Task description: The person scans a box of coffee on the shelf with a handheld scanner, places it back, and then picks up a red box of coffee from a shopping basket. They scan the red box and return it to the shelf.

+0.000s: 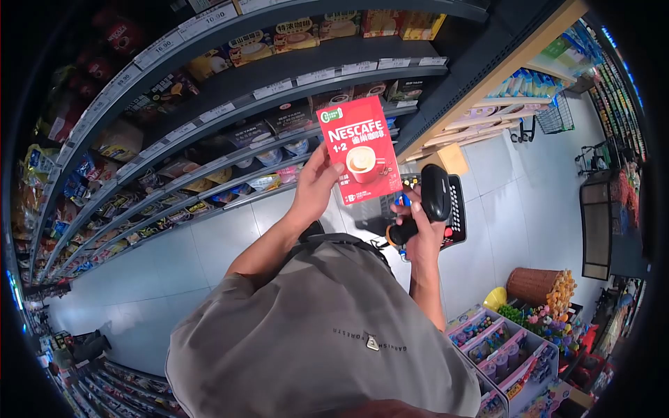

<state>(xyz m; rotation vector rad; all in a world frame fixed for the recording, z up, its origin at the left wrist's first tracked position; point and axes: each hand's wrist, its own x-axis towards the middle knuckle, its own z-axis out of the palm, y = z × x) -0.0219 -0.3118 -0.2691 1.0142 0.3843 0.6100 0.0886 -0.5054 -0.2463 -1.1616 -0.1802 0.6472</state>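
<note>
My left hand (317, 182) grips a red Nescafe coffee box (361, 155) by its left edge, thumb on the front. The box front, printed with a coffee cup, faces up toward me. In my right hand (423, 240) is a black handheld barcode scanner (437, 195), with an orange band and a blue part near its grip. The scanner's head is just right of the box's lower corner, apart from it as far as I can see. Below the scanner sits a black device with white keys (456, 209), partly hidden by it.
Shelves of packaged coffee and snacks, with price labels (272, 90) along their edges, curve across the front and left. A cardboard box (446, 159) stands beyond the scanner. Right are a shopping cart (555, 116), a wicker basket (533, 285) and a display bin (505, 355) of small goods.
</note>
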